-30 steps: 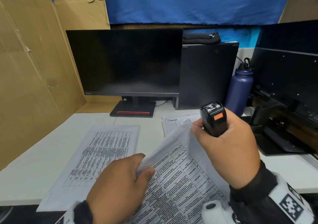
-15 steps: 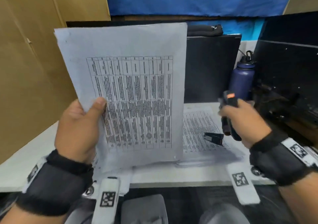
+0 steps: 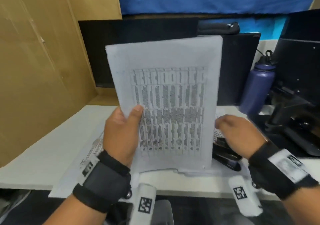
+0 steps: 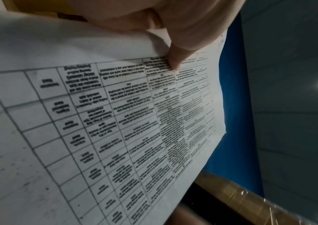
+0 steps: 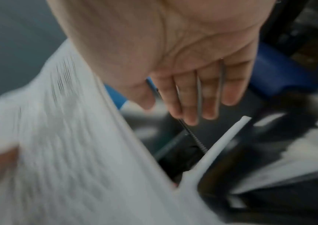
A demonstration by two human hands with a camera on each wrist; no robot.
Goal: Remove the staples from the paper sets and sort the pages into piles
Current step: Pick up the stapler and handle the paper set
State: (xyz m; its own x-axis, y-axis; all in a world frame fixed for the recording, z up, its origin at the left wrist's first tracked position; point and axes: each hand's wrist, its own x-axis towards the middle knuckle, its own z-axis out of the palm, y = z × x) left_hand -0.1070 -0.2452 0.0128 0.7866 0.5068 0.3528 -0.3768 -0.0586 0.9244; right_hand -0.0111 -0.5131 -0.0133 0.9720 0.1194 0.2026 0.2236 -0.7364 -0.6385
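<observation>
My left hand [image 3: 121, 133] holds a printed table sheet [image 3: 173, 95] upright over the desk, thumb on its front and fingers behind. In the left wrist view the thumb [image 4: 175, 60] presses on the sheet [image 4: 115, 121]. My right hand [image 3: 239, 134] hovers by the sheet's right edge and holds nothing. The right wrist view shows its fingers [image 5: 192, 99] straight, close to the blurred sheet [image 5: 77, 144] without gripping it. A black staple tool [image 3: 225, 154] lies on the desk under that hand. A page pile [image 3: 91, 148] lies at the left, and more pages [image 3: 218, 114] sit behind the sheet.
The white desk [image 3: 43, 155] is walled by cardboard [image 3: 34, 69] on the left. A dark monitor [image 3: 138, 34] stands at the back. A purple bottle [image 3: 256, 86] and black equipment [image 3: 294, 112] crowd the right side.
My right hand has let go of the black tool, which now lies on the desk, and has moved left to the sheet's edge. The held sheet has shifted right and lower.
</observation>
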